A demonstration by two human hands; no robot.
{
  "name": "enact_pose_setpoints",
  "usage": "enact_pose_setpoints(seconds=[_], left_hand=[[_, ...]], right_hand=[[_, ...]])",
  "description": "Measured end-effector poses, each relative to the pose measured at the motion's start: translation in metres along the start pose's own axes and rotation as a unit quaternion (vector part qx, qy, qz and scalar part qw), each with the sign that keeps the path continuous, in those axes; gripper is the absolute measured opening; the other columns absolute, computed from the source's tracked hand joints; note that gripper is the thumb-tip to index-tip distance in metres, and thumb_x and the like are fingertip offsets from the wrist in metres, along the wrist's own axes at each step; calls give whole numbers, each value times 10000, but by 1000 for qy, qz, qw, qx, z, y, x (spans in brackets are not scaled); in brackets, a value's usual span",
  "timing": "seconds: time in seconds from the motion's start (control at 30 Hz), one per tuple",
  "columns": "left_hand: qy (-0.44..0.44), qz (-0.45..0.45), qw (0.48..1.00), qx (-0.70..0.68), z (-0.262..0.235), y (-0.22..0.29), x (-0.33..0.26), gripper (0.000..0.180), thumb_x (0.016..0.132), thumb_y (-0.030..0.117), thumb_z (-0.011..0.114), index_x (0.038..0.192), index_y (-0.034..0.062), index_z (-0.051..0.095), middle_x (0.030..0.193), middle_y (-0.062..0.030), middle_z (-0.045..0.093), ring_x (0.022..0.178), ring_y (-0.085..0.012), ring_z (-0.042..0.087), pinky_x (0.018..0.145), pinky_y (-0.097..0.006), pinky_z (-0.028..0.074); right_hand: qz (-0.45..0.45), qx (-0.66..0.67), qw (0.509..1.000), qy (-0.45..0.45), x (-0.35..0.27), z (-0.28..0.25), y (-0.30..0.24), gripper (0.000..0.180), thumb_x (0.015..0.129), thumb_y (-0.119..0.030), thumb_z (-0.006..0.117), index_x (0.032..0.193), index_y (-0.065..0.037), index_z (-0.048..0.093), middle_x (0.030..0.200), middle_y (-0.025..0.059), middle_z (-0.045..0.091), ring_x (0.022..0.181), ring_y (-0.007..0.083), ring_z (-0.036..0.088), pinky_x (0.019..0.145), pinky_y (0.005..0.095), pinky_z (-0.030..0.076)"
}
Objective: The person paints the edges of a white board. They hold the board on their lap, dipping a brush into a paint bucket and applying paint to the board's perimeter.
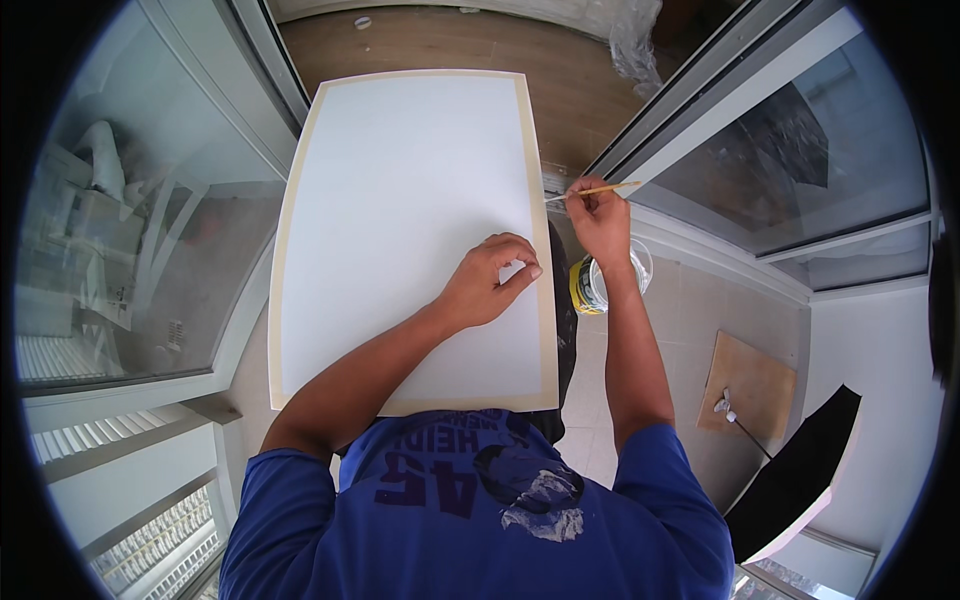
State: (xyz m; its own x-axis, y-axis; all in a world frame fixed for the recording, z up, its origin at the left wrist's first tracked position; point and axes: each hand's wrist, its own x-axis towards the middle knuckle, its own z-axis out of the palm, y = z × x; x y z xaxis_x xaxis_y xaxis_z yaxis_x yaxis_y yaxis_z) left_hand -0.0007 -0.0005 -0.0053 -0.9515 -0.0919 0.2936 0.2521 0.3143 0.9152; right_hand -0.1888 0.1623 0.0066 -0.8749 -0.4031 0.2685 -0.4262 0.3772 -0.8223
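Note:
A large white board with a beige tape border lies across my lap. My right hand pinches a thin paintbrush with a wooden handle, just off the board's right edge. The brush's pale tip points left, toward that edge. My left hand is over the board's right part, fingers loosely curled and thumb a little apart from them, with nothing visible in it. Below my right hand, partly hidden by my forearm, stands a yellow-labelled bucket with something white inside.
Glass door panels stand at the left, with another glass panel at the right. On the tiled floor at the right lie a brown square board and a black umbrella-like shade. Crumpled clear plastic is at the far side.

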Motion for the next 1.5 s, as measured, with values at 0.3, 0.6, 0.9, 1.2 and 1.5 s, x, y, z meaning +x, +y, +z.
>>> enact_pose_setpoints(seconds=[0.3,0.6,0.9,1.2,1.5], left_hand=[[-1,-24,1000,-14,-1,9,2,132,1017,129,765,1031,5,721,1117,-118,752,1091,-292,713,949,-407,569],[-1,-3,1000,2,1,1,1,119,1043,127,763,1078,21,721,1167,-91,746,1056,-223,699,910,-356,556],[2,-5,1000,4,1,2,1,119,1041,126,766,1076,23,718,1162,-86,745,1055,-220,700,906,-354,560],[1,-1,1000,4,3,0,2,115,1042,122,763,1075,23,714,1159,-83,742,1047,-215,697,900,-352,560],[5,-17,1000,-15,2,6,3,142,1010,122,777,1031,-6,719,1117,-127,751,1080,-291,717,964,-408,567]], right_hand=[[-15,26,999,20,4,4,6,105,941,-108,734,1000,-22,740,723,71,722,649,117,684,665,308,553],[-12,9,1000,4,4,0,3,93,943,-96,733,1000,-23,735,721,68,715,661,110,690,667,305,557],[-16,-19,1000,1,4,0,-8,92,938,-101,735,987,-22,734,710,82,720,637,137,687,656,319,556],[-31,-10,999,10,8,2,-4,94,934,-101,731,976,-17,722,693,87,707,609,149,673,632,331,540],[-21,-42,999,-11,-3,-4,-11,86,924,-93,723,968,-19,718,675,93,688,597,157,660,630,338,539]])
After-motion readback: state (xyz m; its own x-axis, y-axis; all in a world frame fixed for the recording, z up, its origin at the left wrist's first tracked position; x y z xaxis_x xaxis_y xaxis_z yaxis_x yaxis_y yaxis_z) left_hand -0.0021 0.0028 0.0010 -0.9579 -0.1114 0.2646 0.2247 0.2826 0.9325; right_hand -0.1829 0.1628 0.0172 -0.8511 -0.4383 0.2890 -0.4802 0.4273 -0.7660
